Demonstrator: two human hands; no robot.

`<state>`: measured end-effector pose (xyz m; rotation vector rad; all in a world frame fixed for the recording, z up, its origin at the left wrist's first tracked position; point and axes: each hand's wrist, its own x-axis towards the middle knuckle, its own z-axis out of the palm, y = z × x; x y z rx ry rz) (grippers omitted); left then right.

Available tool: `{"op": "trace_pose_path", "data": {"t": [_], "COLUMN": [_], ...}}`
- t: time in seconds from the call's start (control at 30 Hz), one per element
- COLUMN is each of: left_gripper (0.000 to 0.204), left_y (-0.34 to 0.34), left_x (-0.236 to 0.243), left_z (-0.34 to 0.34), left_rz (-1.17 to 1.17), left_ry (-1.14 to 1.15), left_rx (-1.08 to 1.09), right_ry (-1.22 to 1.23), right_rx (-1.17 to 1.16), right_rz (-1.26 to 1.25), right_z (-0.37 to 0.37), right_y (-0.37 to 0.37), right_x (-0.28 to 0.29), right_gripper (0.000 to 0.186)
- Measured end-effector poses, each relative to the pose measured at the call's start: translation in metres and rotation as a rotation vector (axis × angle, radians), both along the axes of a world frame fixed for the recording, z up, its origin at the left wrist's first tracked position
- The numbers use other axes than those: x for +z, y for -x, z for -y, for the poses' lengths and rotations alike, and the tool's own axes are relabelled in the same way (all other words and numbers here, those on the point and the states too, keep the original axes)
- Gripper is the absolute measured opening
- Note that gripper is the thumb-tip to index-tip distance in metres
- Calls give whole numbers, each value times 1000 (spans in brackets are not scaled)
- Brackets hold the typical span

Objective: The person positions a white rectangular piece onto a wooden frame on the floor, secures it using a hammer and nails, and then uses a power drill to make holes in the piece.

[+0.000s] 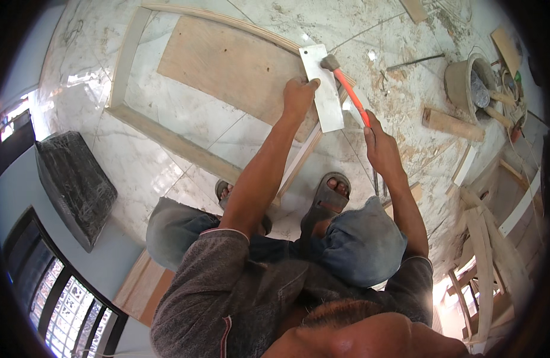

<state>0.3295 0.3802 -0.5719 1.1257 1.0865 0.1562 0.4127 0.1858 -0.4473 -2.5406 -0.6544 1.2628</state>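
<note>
My left hand (300,96) is closed on the left edge of a flat white rectangular plate (326,98), its thumb on the upper face. The plate has a small hole near its far end. It lies across the right side of a wooden frame (167,137) on the floor. My right hand (382,149) grips the orange handle of a hammer (354,95). The hammer's head is over the plate's right edge near the far end; whether they touch I cannot tell. A plywood board (227,68) lies inside the frame, partly hidden by my left hand.
At the right, a bucket (460,83) holds tools with wooden handles. A short wood block (451,124) and a thin metal bar (415,61) lie on the dusty tiles. Wooden strips (481,250) lean at the lower right. A black tub (77,185) is at the left.
</note>
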Motion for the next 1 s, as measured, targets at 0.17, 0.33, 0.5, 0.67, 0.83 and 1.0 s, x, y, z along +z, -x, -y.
{"op": "trace_pose_path", "data": {"t": [0.17, 0.33, 0.5, 0.67, 0.83, 1.0], "left_gripper": [18, 18, 18, 20, 18, 18], "left_y": [2, 0, 8, 1, 3, 0], "left_x": [1, 6, -15, -6, -3, -2], "left_z": [-5, 2, -1, -3, -1, -2], "left_rz": [-26, -13, -44, 4, -3, 21], "left_ry": [-23, -9, -114, -51, -48, -45], "left_rx": [9, -2, -11, -30, 6, 20], "right_ry": [-603, -215, -469, -54, -450, -69], "right_rx": [-21, 36, -32, 64, -6, 35], "right_rz": [288, 154, 197, 82, 192, 25], "right_z": [3, 11, 3, -2, 10, 7], "right_y": [22, 7, 21, 2, 19, 2], "right_x": [19, -2, 18, -11, -10, -24], "right_gripper": [46, 46, 45, 46, 46, 46]}}
